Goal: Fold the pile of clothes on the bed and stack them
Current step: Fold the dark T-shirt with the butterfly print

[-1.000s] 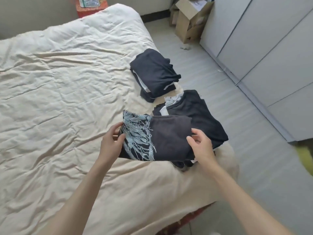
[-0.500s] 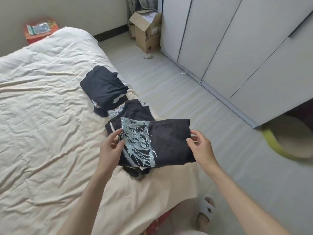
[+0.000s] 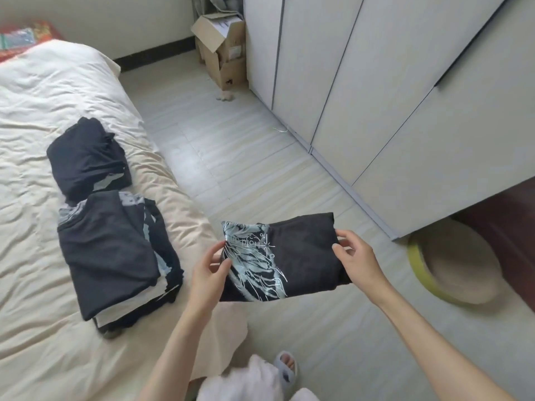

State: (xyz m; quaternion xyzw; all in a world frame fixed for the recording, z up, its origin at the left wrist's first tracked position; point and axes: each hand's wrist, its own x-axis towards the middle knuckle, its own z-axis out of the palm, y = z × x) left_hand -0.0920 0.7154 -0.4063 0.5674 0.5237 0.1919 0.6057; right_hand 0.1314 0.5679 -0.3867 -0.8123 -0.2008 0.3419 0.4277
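Note:
A folded black shirt with a pale blue print (image 3: 292,256) hangs in the air over the floor, just off the bed's edge. My left hand (image 3: 210,270) pinches its left end and my right hand (image 3: 357,256) grips its right end. On the cream bed (image 3: 29,328) lies a stack of folded dark clothes (image 3: 115,261) near the edge. A second, smaller folded dark pile (image 3: 86,160) sits just beyond it.
White wardrobe doors (image 3: 362,96) run along the right. An open cardboard box (image 3: 223,50) stands in the far corner. A yellow-green round basin (image 3: 451,267) sits on the floor at right. My slippered foot (image 3: 285,369) shows below.
The view has swung right. The printed shirt, earlier held over the stack on the bed, is now held out over the floor to the right of the stack.

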